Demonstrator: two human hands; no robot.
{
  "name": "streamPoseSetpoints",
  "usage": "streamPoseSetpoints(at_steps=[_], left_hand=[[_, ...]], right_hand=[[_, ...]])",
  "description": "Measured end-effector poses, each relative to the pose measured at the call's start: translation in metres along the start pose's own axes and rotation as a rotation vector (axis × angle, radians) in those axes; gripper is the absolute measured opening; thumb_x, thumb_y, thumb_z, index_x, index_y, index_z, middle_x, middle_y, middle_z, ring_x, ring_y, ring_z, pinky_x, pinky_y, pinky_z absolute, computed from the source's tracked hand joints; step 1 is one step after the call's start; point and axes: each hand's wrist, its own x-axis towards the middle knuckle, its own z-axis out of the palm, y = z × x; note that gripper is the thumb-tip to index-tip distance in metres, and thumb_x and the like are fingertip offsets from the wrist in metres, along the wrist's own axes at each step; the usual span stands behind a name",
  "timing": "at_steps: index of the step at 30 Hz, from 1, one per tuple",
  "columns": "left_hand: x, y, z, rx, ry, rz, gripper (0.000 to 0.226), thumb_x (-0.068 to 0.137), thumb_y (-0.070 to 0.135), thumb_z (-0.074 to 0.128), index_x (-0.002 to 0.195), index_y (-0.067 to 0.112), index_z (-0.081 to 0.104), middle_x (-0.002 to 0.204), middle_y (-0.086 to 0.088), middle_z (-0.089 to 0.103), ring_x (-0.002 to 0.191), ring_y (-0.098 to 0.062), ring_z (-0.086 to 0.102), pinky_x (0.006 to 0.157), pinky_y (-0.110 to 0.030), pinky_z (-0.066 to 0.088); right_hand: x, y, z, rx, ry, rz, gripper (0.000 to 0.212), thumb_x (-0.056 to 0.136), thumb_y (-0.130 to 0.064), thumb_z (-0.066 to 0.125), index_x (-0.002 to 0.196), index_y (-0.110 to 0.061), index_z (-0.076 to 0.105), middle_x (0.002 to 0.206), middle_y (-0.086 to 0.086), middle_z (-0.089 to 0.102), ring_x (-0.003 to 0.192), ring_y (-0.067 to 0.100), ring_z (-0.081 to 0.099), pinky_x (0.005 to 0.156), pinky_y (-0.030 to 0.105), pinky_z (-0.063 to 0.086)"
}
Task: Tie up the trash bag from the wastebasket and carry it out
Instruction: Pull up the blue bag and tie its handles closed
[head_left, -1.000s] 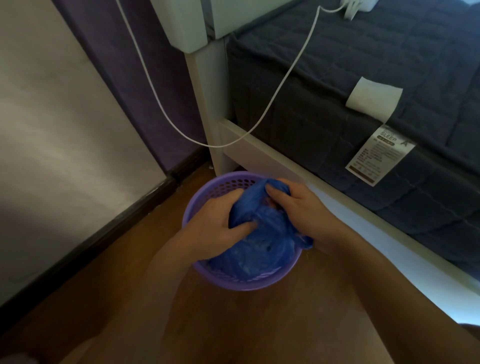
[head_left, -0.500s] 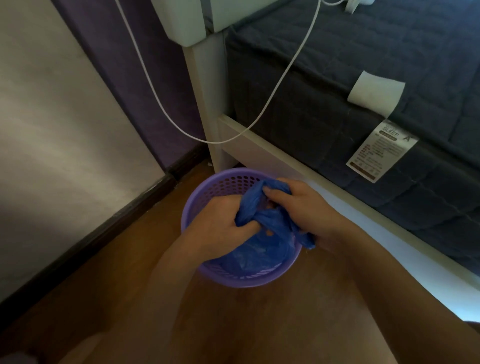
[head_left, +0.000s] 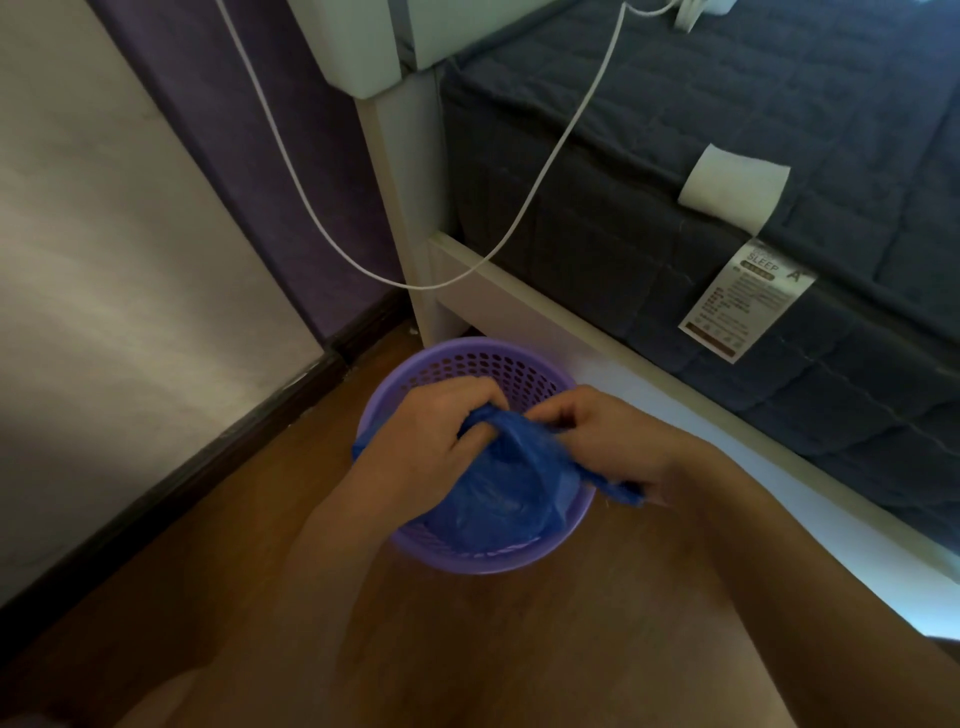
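Observation:
A blue plastic trash bag (head_left: 506, 491) sits inside a round purple perforated wastebasket (head_left: 483, 364) on the wooden floor. My left hand (head_left: 423, 447) grips the gathered top of the bag on the left side. On the right, my right hand (head_left: 605, 441) pinches the other gathered part, and a loose blue end sticks out under its wrist over the basket's rim. Both hands are above the basket's opening and the bag's top is bunched between them. What is in the bag is hidden.
A white bed frame (head_left: 519, 296) with a dark quilted mattress (head_left: 727, 156) stands right behind the basket. A white cable (head_left: 524, 213) hangs in a loop by the bed leg. A wall with dark skirting (head_left: 171, 488) runs along the left. Wooden floor (head_left: 467, 649) lies in front.
The bag's top has been drawn tighter and its loose ends pulled apart to left and right. More of the basket's inner wall now shows behind my hands.

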Motion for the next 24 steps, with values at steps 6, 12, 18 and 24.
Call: streamPoseSetpoints(at_steps=[6, 12, 18, 24], left_hand=[[0.000, -0.001, 0.000, -0.162, 0.009, -0.256, 0.022, 0.101, 0.019, 0.047, 0.087, 0.011, 0.063, 0.079, -0.010, 0.064, 0.070, -0.027, 0.059, 0.068, -0.042, 0.049], [0.004, 0.011, 0.001, -0.543, 0.068, -0.517, 0.027, 0.100, 0.013, 0.050, 0.087, 0.016, 0.073, 0.084, -0.006, 0.075, 0.079, -0.021, 0.071, 0.071, -0.032, 0.058], [-0.001, 0.027, 0.001, -0.961, -0.088, -0.633, 0.017, 0.090, 0.027, 0.060, 0.087, 0.018, 0.074, 0.082, 0.002, 0.078, 0.077, -0.014, 0.074, 0.062, -0.027, 0.057], [-0.002, 0.036, -0.001, -1.209, 0.020, -0.725, 0.029, 0.093, 0.025, 0.053, 0.073, 0.014, 0.071, 0.053, 0.003, 0.061, 0.034, -0.005, 0.049, 0.031, -0.015, 0.033]], right_hand=[[-0.009, -0.003, 0.003, -0.483, 0.174, -0.309, 0.032, 0.084, -0.043, 0.062, 0.112, -0.030, 0.068, 0.101, -0.016, 0.057, 0.101, 0.007, 0.050, 0.089, 0.029, 0.047], [-0.010, 0.004, 0.020, -0.831, 0.639, -0.496, 0.035, 0.088, -0.048, 0.049, 0.109, -0.025, 0.066, 0.092, -0.010, 0.051, 0.080, 0.011, 0.051, 0.066, 0.027, 0.045], [-0.002, 0.011, 0.018, -0.673, 0.666, -0.395, 0.010, 0.096, -0.026, 0.055, 0.098, -0.025, 0.065, 0.081, -0.007, 0.066, 0.074, 0.017, 0.062, 0.066, 0.035, 0.052], [-0.012, 0.005, 0.013, -0.316, 0.401, -0.540, 0.018, 0.092, -0.023, 0.060, 0.108, -0.027, 0.055, 0.100, -0.011, 0.061, 0.093, 0.010, 0.061, 0.078, 0.026, 0.053]])
